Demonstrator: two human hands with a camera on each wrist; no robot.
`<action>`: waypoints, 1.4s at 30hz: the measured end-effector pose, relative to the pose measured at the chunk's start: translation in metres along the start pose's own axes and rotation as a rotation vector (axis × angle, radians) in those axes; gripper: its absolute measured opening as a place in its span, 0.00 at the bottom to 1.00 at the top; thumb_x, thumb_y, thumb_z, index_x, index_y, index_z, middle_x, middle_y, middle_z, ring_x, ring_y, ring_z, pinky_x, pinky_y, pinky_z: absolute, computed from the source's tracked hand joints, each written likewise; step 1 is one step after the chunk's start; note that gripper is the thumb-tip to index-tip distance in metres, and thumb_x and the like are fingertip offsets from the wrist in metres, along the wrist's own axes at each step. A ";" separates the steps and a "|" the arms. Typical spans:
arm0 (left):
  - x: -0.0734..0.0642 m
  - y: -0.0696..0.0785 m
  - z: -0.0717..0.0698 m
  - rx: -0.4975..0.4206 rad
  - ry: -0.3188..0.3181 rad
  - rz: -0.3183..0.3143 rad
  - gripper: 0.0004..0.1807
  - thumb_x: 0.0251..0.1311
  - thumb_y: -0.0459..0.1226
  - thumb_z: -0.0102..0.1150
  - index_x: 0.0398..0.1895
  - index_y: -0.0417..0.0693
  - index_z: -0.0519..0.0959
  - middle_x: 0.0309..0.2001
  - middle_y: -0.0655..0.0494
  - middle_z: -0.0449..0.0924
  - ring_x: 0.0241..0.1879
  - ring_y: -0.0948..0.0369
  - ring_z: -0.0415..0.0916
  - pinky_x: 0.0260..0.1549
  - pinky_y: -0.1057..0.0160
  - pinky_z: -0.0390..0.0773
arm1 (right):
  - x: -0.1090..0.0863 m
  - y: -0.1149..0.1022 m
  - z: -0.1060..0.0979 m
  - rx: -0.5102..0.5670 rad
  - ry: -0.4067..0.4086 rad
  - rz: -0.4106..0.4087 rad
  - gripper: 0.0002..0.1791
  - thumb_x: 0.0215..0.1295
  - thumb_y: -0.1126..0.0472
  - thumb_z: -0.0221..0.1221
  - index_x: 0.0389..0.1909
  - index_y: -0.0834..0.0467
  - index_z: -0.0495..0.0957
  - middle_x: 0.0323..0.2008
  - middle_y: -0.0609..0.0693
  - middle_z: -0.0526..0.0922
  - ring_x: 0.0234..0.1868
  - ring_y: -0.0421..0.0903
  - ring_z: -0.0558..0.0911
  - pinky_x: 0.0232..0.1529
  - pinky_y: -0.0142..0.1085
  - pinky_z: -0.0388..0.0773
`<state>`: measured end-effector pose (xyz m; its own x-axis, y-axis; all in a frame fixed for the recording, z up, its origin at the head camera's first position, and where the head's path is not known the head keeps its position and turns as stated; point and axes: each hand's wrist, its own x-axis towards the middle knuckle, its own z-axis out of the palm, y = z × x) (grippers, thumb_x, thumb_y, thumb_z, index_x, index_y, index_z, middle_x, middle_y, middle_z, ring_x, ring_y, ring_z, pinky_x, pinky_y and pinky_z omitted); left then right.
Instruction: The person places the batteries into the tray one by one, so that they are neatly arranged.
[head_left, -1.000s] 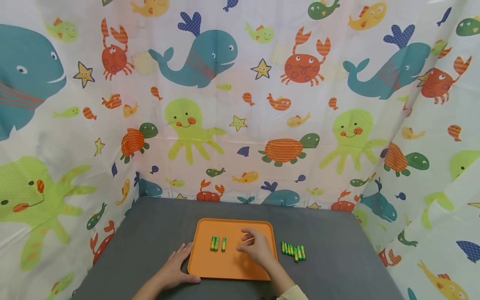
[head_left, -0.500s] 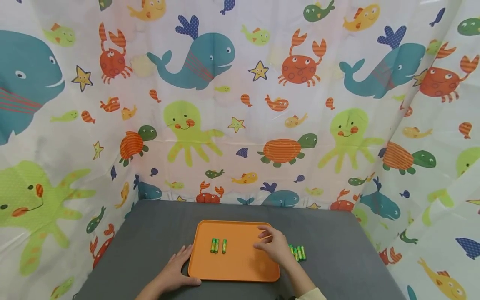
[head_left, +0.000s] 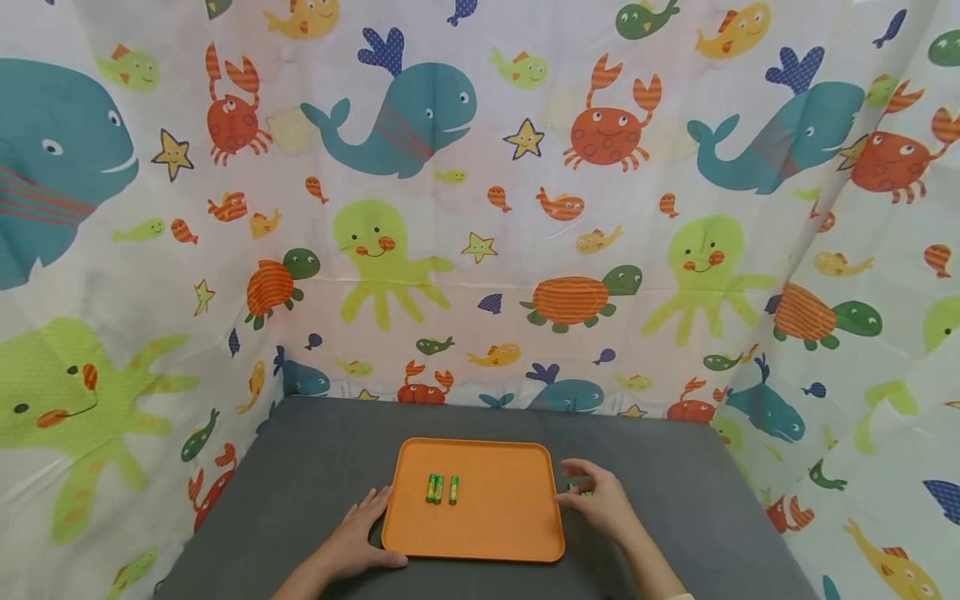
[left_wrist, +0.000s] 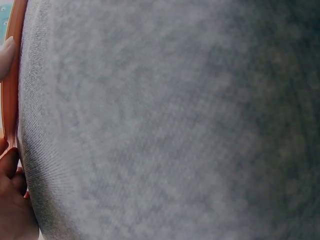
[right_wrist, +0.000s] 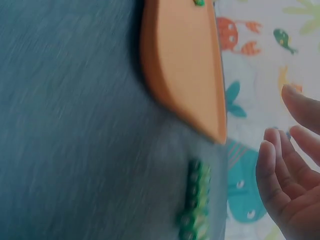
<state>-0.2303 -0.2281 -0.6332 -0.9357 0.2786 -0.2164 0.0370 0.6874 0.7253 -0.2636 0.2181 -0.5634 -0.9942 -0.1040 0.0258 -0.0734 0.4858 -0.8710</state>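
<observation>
An orange tray lies on the dark grey table. In it are a side-by-side pair of green-and-yellow batteries and, just right of them, a single battery. My left hand rests at the tray's front left corner, fingers extended along the left side and thumb by the front edge. Right of the tray, my right hand hovers over more batteries, its fingers loosely bent with nothing between them. From the head, that hand hides most of this row; the right wrist view shows several of them, blurred.
Grey cloth covers the table around the tray. A white curtain printed with sea animals stands behind the table and along both sides. The tray has a low raised rim.
My right hand has moved right, from above the tray to over the batteries beside it. The left hand stays at the tray's corner, and the three batteries in the tray stay put.
</observation>
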 end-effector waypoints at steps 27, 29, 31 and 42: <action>-0.006 0.007 -0.003 0.032 0.025 0.016 0.67 0.43 0.64 0.75 0.82 0.47 0.51 0.80 0.46 0.51 0.80 0.41 0.41 0.73 0.31 0.40 | -0.003 0.072 -0.049 -0.341 -0.019 0.177 0.44 0.40 0.57 0.81 0.63 0.60 0.78 0.63 0.67 0.77 0.57 0.67 0.79 0.56 0.60 0.76; -0.006 0.008 -0.003 0.037 0.027 0.016 0.68 0.42 0.65 0.75 0.81 0.47 0.51 0.80 0.46 0.51 0.80 0.41 0.41 0.73 0.31 0.40 | -0.003 0.076 -0.049 -0.317 -0.019 0.198 0.43 0.41 0.61 0.81 0.63 0.60 0.77 0.63 0.68 0.76 0.46 0.61 0.84 0.48 0.53 0.80; -0.006 0.009 -0.002 0.039 0.027 0.015 0.68 0.42 0.65 0.75 0.81 0.46 0.52 0.80 0.46 0.51 0.80 0.41 0.41 0.73 0.31 0.40 | -0.004 0.080 -0.049 -0.289 -0.004 0.199 0.41 0.42 0.65 0.79 0.63 0.61 0.78 0.61 0.68 0.77 0.35 0.51 0.84 0.38 0.45 0.81; -0.007 0.009 -0.003 0.037 0.028 0.006 0.67 0.43 0.64 0.75 0.81 0.45 0.51 0.80 0.45 0.51 0.80 0.41 0.41 0.73 0.31 0.40 | 0.001 0.079 -0.053 -0.402 -0.054 0.078 0.35 0.44 0.71 0.69 0.60 0.61 0.80 0.46 0.60 0.79 0.31 0.46 0.75 0.30 0.39 0.73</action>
<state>-0.2246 -0.2257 -0.6227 -0.9447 0.2647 -0.1936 0.0552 0.7103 0.7018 -0.2741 0.3023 -0.6066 -0.9932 -0.0942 -0.0679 -0.0336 0.7932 -0.6080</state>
